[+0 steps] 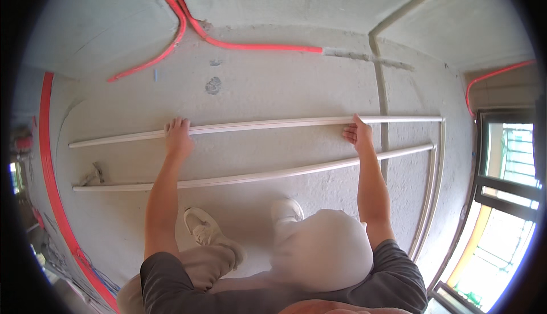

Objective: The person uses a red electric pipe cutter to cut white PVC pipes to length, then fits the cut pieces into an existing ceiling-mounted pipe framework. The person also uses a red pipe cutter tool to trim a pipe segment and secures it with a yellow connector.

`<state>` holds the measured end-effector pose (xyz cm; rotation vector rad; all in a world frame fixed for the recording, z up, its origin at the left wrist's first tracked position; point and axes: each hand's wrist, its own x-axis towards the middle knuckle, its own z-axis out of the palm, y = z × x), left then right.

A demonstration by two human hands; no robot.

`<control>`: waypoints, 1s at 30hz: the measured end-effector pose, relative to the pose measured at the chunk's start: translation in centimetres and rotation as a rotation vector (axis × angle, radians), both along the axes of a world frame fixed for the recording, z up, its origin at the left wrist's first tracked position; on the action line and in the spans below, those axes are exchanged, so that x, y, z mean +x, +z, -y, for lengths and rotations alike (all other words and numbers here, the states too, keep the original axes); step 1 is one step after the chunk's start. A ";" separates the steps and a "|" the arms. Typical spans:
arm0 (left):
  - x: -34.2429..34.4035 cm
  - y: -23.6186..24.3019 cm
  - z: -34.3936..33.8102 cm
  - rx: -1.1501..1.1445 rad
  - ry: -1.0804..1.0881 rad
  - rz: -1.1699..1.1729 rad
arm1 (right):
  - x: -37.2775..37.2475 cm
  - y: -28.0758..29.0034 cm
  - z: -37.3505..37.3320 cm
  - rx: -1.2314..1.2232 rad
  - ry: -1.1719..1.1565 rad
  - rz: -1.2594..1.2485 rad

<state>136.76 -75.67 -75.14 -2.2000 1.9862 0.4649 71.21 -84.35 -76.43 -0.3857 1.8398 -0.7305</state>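
A long white pipe (268, 125) runs across the concrete floor in front of me, joined by an elbow at its right end to a pipe that leads back toward me. My left hand (180, 137) is closed over it left of the middle, fingers on the far side. Farther right, my right hand (358, 133) grips the same pipe, with the thumb over the top and the fingers curled below. Nearer to me lies a second white pipe (268, 175), roughly alongside the first, also turning toward me at its right end. Neither hand touches it.
A hammer (96, 174) lies near the left end of the nearer pipe. Red conduits (256, 47) bend along the far side, and another red conduit (52, 160) runs down the left. A groove (380, 86) cuts the floor at right. Windows (507, 200) stand at the right edge.
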 end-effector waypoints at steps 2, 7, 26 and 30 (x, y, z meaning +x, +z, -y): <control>0.0 0.6 -1.2 -0.180 0.059 -0.048 | 0.1 -0.1 -0.4 -0.059 0.075 0.030; 1.3 3.9 -1.7 -0.379 0.109 -0.029 | 1.8 1.0 -0.8 -0.138 0.348 -0.327; 37.0 -1.3 -17.2 -0.119 1.365 0.383 | 6.7 6.4 -3.8 -0.419 0.940 -0.818; 39.4 -0.9 -16.5 -0.109 1.434 0.323 | 8.5 6.2 -4.5 -0.504 0.995 -0.829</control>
